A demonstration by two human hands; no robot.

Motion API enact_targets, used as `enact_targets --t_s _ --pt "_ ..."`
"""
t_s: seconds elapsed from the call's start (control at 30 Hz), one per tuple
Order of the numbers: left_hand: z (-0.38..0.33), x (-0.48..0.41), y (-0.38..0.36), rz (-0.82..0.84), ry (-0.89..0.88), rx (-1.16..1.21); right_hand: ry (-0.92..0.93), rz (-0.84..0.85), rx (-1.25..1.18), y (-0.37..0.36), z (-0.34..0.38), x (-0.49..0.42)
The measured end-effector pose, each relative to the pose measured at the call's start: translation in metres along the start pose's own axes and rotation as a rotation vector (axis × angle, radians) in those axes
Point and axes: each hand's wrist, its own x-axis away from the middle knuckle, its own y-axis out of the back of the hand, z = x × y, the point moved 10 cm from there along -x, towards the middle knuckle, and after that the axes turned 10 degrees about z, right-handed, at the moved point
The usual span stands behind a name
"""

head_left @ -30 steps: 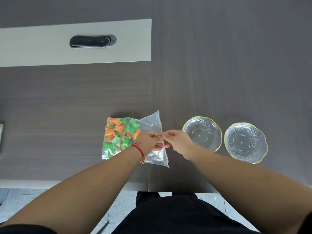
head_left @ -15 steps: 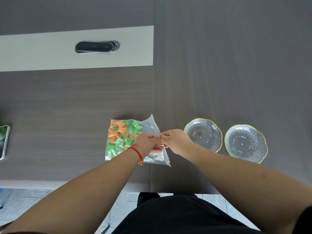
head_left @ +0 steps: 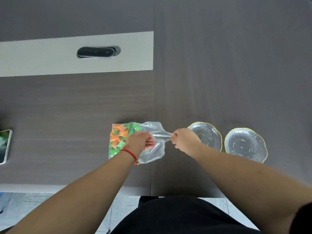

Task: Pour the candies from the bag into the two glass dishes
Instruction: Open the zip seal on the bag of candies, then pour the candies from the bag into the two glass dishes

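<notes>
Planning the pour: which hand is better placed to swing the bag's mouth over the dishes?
Probably the right hand: it pinches the bag at its stretched open end, beside the near dish. The left hand holds it nearer the candies.

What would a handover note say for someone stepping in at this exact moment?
Left hand: shut on the bag, pinning it to the table.
Right hand: shut on the bag's stretched mouth edge, pulling toward the dishes.
Candies: green and orange, all inside the bag's far-left end.
Near dish and far dish: side by side to the right, both empty.
Done: bag gripped, opening under way.
Left: finish opening, lift, pour into both dishes.
</notes>
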Motion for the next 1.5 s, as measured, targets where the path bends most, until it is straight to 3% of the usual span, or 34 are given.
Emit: enact_targets --t_s 0.13,0.23,0.33,0.47,0.57,0.63,0.7,0.77,0.9,1.0,1.07,1.13,1.2,1.27,1.5 --pt "-0.048 0.015 0.022 -0.032 -0.129 -0.059 -0.039 -0.044 0.288 0.011 -0.007 -0.001" --pt "-0.073 0.040 0.011 0.115 -0.281 -0.446 0.009 -0.074 0.388 0.015 0.010 -0.004" --pt "-0.083 0.056 -0.002 0.181 -0.326 -0.856 0.084 -0.135 0.516 0.025 0.025 -0.003" --pt "-0.109 0.067 -0.004 0.122 -0.402 -0.916 0.168 -0.240 0.492 0.048 0.041 0.016" --pt "-0.121 0.072 0.001 0.094 -0.428 -0.845 0.549 -0.552 0.436 0.063 0.074 0.062" --pt "-0.120 0.067 -0.001 0.123 -0.398 -0.830 0.797 -0.629 0.473 0.048 0.093 0.097" --pt "-0.115 0.056 -0.001 0.149 -0.360 -0.792 0.798 -0.449 0.501 0.024 0.105 0.098" --pt "-0.106 0.047 0.000 0.195 -0.341 -0.691 0.678 -0.260 0.509 0.007 0.112 0.086" --pt "-0.078 0.032 0.006 0.248 -0.306 -0.543 0.571 -0.229 0.338 0.018 0.122 0.080" --pt "-0.033 0.021 0.028 0.233 -0.267 -0.841 0.514 -0.132 0.041 0.027 0.120 0.079" --pt "0.005 0.014 0.052 0.164 -0.215 -1.075 0.509 -0.026 -0.107 0.027 0.127 0.082" --pt "0.035 0.012 0.071 0.037 -0.109 -1.159 0.540 0.047 -0.210 0.026 0.141 0.090" --pt "0.054 0.017 0.082 -0.110 -0.052 -1.063 0.574 0.048 -0.194 0.027 0.157 0.099" --pt "0.067 0.022 0.084 -0.188 -0.061 -0.822 0.607 0.014 -0.139 0.030 0.174 0.107" --pt "0.105 0.017 0.042 -0.101 0.028 -0.367 0.701 0.020 -0.201 0.042 0.205 0.129"
